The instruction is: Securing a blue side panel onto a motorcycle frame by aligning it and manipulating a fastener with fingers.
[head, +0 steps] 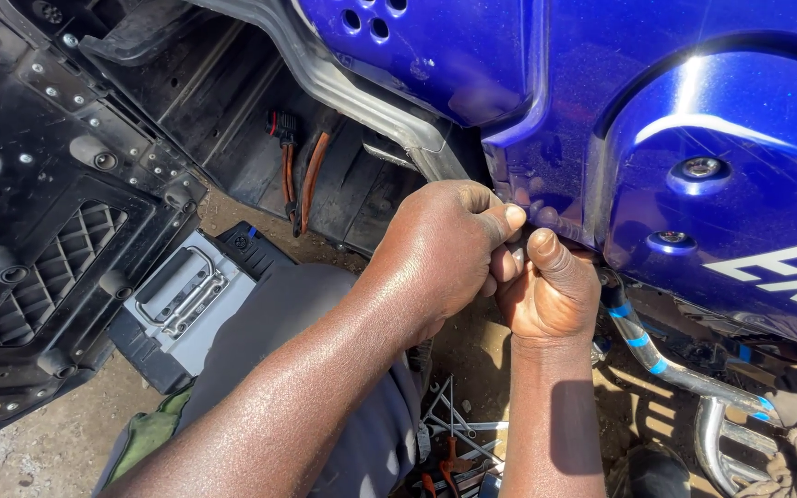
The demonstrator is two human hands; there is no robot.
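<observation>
Hands (pixel 500 263) pinch blue fairing (pixel 601 111) edge; dirt ground (pixel 39 452) below.

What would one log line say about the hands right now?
left hand: pinching at blue panel edge | right hand: pinching beside it, hands touching | below: tools on ground

Left hand (pixel 440 254) meets right hand (pixel 546 290) (both pinched).

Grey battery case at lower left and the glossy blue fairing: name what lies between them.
In the head view, the grey trouser leg, then the left hand and right hand pinching at the blue fairing's lower edge.
</observation>
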